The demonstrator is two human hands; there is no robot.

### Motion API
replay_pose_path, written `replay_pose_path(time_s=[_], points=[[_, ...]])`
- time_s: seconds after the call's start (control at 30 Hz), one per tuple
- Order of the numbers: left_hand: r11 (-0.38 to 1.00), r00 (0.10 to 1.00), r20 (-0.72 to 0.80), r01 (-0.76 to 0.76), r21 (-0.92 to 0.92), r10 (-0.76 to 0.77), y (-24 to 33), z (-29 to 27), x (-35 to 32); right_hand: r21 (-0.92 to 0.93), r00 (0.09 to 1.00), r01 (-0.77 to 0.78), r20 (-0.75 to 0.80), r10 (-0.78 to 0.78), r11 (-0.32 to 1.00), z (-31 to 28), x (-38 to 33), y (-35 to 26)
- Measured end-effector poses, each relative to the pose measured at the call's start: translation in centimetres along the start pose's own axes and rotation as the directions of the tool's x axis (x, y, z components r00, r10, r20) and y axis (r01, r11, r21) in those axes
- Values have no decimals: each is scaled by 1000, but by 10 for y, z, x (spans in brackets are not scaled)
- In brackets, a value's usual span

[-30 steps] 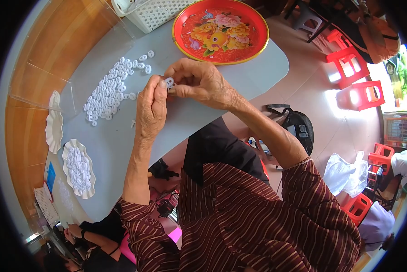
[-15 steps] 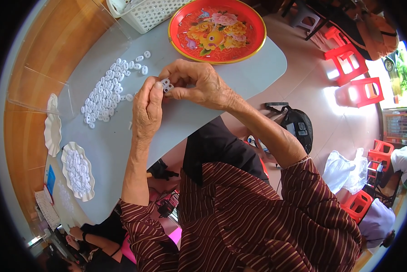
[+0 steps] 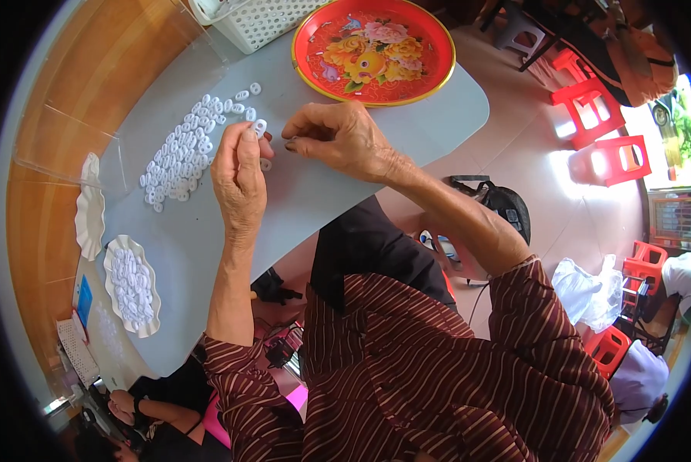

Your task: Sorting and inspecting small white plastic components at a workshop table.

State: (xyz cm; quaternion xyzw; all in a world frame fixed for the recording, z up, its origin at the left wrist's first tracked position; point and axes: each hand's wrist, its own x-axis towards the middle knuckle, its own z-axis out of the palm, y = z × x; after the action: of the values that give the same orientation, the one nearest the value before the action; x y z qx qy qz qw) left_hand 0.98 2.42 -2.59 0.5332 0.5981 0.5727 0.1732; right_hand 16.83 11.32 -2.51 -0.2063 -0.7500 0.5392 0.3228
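One grey table (image 3: 188,258) with rounded corners spreads beneath both hands. Near its far edge lies a round red tray (image 3: 436,55) with a gold rim and a flower pattern, and just left of that stands a white perforated basket (image 3: 262,29). A loose spread of small white oval pieces (image 3: 178,158) covers the table to the left of the hands. Nearer the person, a wavy-edged cream dish (image 3: 155,302) holds more such pieces; a second wavy dish (image 3: 90,208) lies beyond it, by the wooden panel. The right hand (image 3: 344,142) hovers over the table, fingers curled, thumb and forefinger nearly meeting; whether anything sits between them I cannot tell. The left hand (image 3: 238,175) is mostly closed, pinching a white two-holed piece (image 3: 260,128) upright at its fingertips, apart from the right hand.
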Motion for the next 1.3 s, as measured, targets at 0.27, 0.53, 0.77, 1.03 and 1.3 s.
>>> replay_pose_path(time_s=[0.27, 0.53, 0.77, 1.03, 1.3], points=[[998, 999, -49, 16, -66, -19, -2, -1, 3, -616, 884, 444, 182, -431, 651, 0, -1, 12], [1000, 998, -54, 17, -11, -17, 3, 0, 2, -463, 965, 260, 144, -218, 847, -13, 2, -2], [998, 997, -37, 64, 13, -63, 5, 1, 0, -573, 951, 214, 306, -36, 791, -15, 7, -11], [996, 998, -22, 66, 59, -65, 3, 0, -1, -574, 954, 175, 299, 6, 800, -16, 13, -8], [984, 984, 55, 172, -40, -170, 2, -2, 1, 185, 998, -49, 56, 40, 982, -2, 5, 3]])
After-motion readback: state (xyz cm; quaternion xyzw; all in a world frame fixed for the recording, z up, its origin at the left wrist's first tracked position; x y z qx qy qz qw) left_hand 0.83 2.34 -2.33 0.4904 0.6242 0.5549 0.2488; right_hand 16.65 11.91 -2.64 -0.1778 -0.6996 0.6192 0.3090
